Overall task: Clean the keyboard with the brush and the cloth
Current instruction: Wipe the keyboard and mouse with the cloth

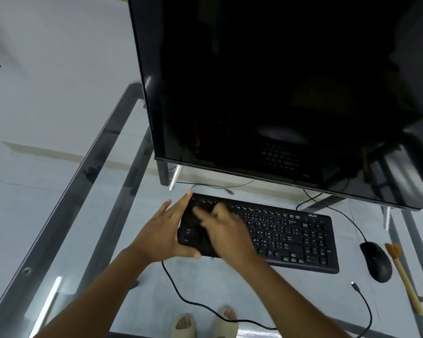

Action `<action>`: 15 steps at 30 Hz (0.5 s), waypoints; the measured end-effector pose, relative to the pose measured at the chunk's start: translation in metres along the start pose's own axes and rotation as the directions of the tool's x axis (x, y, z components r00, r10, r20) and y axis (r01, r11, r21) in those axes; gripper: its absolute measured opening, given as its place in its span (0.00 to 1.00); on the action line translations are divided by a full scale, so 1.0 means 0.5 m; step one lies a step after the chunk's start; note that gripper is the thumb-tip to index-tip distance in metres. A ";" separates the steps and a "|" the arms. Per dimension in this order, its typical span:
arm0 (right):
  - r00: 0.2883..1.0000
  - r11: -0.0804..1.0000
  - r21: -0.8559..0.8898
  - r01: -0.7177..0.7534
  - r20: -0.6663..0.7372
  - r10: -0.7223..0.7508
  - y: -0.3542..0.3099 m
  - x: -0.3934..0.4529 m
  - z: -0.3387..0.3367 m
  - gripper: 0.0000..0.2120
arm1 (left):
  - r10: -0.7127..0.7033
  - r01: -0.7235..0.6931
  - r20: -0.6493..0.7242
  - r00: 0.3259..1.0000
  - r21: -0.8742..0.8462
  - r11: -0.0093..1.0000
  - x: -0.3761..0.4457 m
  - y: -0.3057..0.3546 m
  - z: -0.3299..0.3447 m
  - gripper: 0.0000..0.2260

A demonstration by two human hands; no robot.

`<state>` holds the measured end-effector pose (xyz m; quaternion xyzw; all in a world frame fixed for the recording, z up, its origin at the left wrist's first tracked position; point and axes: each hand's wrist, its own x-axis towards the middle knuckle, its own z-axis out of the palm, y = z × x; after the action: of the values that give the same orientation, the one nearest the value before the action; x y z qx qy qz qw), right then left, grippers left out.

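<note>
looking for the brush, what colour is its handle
Pale yellow-tan handle on the brush, with orange bristles, seen in the head view.

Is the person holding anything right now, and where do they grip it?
The left hand steadies the keyboard at its left end; the right hand is too blurred to tell.
</note>
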<state>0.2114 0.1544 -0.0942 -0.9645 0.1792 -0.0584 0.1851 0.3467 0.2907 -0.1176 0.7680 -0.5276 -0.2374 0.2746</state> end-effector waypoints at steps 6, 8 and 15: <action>0.990 0.991 -0.009 -0.133 -0.059 0.132 -0.044 0.016 0.018 0.21 | 0.032 -0.032 -0.024 0.999 0.002 0.999 -0.003 0.001 0.000 0.59; 0.995 0.995 -0.056 0.082 0.054 -0.079 -0.070 -0.006 0.028 0.21 | 0.039 -0.039 -0.028 0.999 -0.003 0.999 -0.002 -0.002 0.002 0.59; 0.936 0.944 -0.037 -0.327 -0.151 0.319 0.031 0.026 -0.004 0.21 | 0.011 -0.011 -0.008 1.000 -0.021 1.000 -0.004 -0.011 0.001 0.62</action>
<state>0.2180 0.1357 -0.0975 -0.9205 0.3496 -0.0905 0.1491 0.3493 0.2942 -0.1217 0.7631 -0.5281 -0.2383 0.2864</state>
